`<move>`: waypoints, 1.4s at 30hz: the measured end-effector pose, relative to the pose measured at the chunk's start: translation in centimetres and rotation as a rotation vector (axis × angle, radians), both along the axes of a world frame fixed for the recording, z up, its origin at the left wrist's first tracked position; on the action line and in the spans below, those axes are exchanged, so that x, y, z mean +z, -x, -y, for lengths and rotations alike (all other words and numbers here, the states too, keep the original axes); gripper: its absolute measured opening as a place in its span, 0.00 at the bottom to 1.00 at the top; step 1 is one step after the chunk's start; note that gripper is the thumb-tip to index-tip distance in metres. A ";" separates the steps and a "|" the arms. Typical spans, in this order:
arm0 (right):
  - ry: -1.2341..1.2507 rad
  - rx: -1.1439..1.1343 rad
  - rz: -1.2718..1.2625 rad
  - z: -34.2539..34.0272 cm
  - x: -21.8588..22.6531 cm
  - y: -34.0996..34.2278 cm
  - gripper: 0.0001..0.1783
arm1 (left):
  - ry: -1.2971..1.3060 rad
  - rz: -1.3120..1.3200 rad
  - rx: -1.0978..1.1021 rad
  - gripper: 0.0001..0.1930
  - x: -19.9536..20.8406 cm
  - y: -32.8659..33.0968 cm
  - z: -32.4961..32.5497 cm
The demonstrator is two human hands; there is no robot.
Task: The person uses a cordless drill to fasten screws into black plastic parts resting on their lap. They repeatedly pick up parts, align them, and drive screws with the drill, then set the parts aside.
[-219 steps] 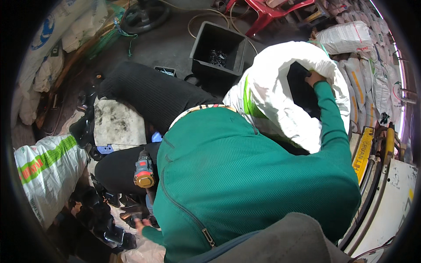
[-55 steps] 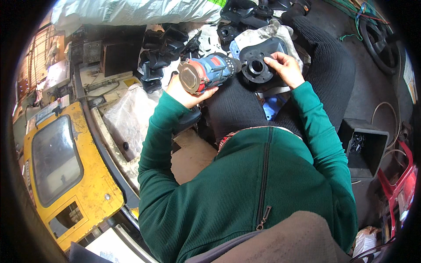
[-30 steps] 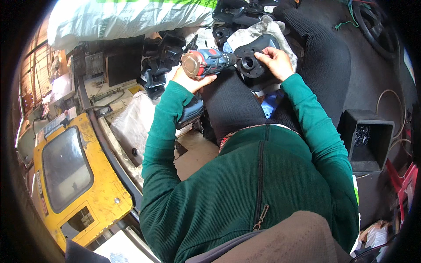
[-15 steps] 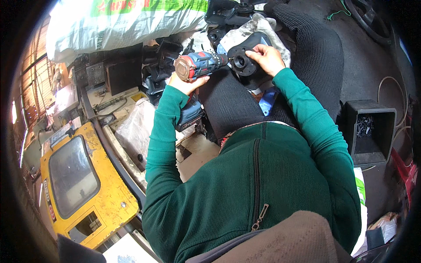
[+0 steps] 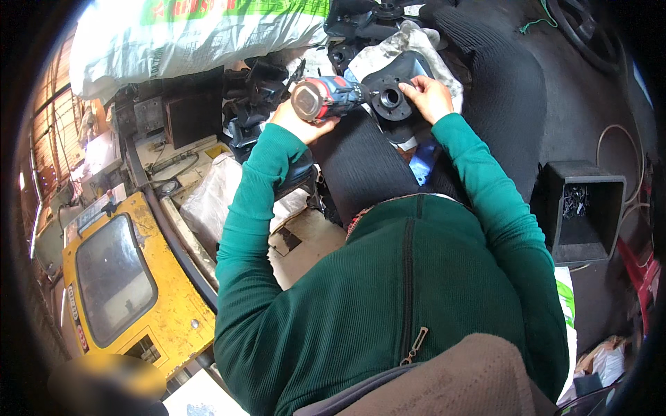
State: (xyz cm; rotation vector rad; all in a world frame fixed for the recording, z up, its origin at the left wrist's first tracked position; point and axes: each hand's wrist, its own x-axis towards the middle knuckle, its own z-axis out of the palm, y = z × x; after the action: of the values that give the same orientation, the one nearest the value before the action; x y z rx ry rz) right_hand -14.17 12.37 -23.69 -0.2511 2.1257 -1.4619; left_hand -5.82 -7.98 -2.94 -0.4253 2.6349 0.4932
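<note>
My left hand (image 5: 300, 125) is wrapped round the grip of a blue and red cordless drill (image 5: 329, 97). The drill's tip meets the left edge of a black plastic part (image 5: 405, 69) with a round flange and a raised hollow collar. My right hand (image 5: 431, 98) pinches that flange on its right side, thumb and fingers on the rim near the collar. The part rests over my lap between my knees, a whitish cloth (image 5: 444, 61) under and behind it. A small blue piece (image 5: 422, 163) shows below the part. Whether a screw sits at the drill's tip is too small to tell.
On the right stands a black square bin (image 5: 587, 239) with small dark metal pieces inside. More black plastic parts (image 5: 260, 87) are heaped beyond my left hand. A large white and green sack (image 5: 201, 48) lies at the far left, and a yellow windowed machine panel (image 5: 173, 291) stands at the left.
The drill has moved slightly right and tilted, its rear now turned more toward me. The black part has turned so its collar faces up more and sits further right.
</note>
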 end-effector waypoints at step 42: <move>0.865 0.223 0.379 -7.1 4.5 -4.6 0.52 | -0.135 -0.121 0.041 0.37 2.7 -10.0 -6.5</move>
State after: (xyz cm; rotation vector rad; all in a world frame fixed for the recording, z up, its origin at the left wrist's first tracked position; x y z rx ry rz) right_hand -9.55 19.48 -19.18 -0.4566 1.0439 -2.0113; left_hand 4.19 -1.44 -0.28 -0.4196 2.6912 0.7258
